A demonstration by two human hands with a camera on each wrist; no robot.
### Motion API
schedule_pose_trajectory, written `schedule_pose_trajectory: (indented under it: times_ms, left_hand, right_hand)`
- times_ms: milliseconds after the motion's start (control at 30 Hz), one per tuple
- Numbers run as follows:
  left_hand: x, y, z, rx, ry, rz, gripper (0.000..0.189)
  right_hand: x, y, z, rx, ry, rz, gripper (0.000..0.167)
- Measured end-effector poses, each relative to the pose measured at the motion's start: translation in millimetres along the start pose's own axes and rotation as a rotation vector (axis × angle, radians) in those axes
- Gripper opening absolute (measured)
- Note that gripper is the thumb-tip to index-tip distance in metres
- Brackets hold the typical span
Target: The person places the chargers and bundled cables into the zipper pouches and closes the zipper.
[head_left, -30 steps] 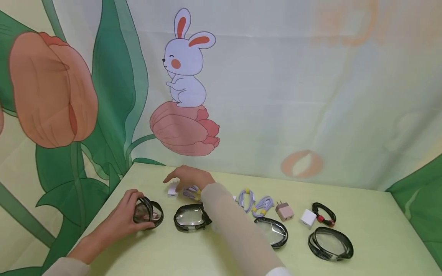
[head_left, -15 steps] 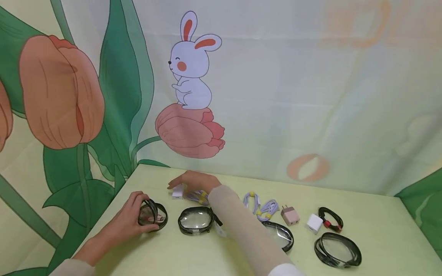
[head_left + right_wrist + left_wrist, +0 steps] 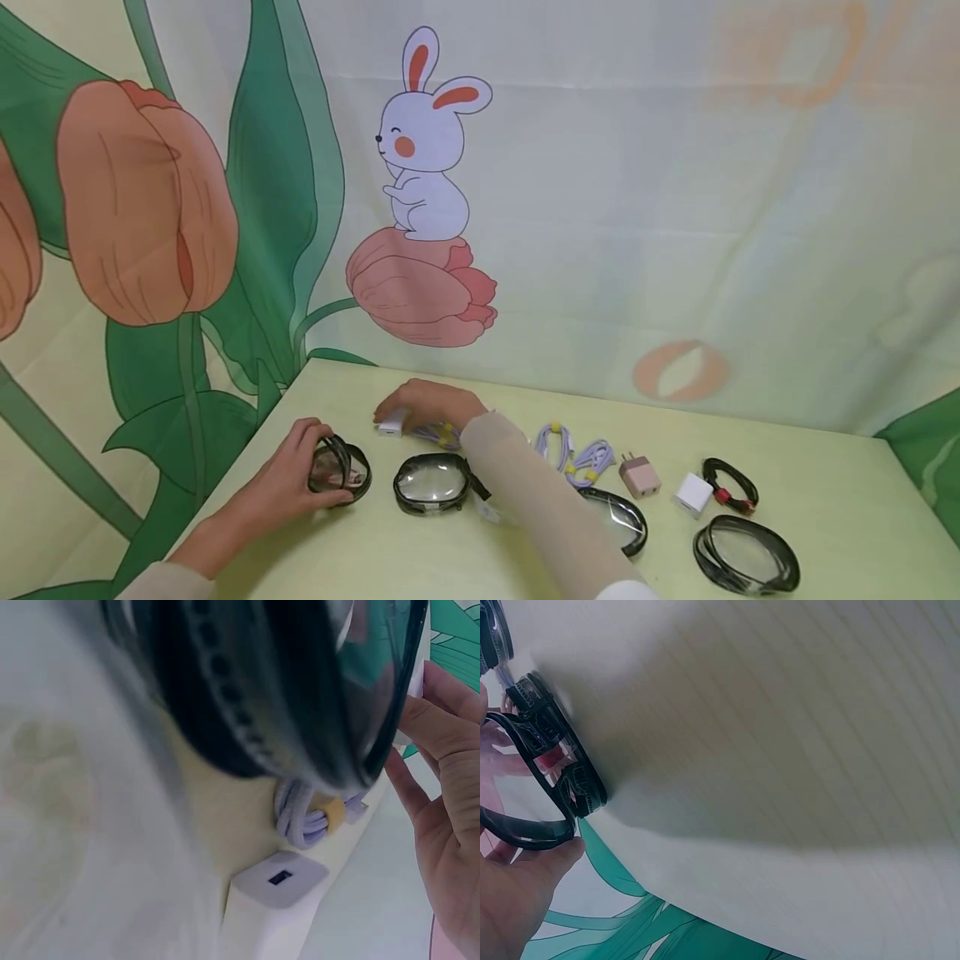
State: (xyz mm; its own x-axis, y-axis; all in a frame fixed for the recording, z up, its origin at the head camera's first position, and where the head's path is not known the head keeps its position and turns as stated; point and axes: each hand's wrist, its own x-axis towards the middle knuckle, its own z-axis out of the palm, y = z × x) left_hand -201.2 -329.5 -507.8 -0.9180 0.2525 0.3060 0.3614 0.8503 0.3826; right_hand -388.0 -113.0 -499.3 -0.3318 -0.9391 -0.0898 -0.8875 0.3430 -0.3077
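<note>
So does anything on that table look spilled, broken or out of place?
Nothing stands out as spilled or damaged. The leftmost clear case stands open, but the left hand grips its rim, so that looks deliberate. The pink adapter and coiled black cable lie neatly. The right sleeve hides part of the table.

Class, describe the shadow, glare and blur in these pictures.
Head view: white glare on the second pouch from the left; left wrist: broad, soft-edged shadow across the tabletop; right wrist: nearby black pouch rim blurred, white charger below it sharper.
</note>
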Motion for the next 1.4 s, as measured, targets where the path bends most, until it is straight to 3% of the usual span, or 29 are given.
schedule_pose_trajectory:
  times_ms: [400, 1033, 1267, 1400]
  left_hand:
    - [0.8, 4.6, 6.0, -0.01, -0.008, 0.01, 0.085]
    - [5.1, 5.4, 2.3, 0.002, -0.014, 0.012, 0.086]
    - [4.2, 4.9, 1.4, 0.003, -0.013, 0.0, 0.084]
    - [2.8, 3.6, 0.6, 0.001, -0.006, -0.011, 0.084]
  right_hand:
    - [-2.7, -7.1, 4.2, 0.029, 0.047, 0.067, 0.043]
    - [0.7, -11.1, -0.7, 0.026, 0.086, 0.123, 0.042]
    - [5.6, -12.6, -9.0, -0.018, 0.102, 0.072, 0.041]
    - [8.4, -19.1, -11.6, -0.023, 0.117, 0.084, 0.042]
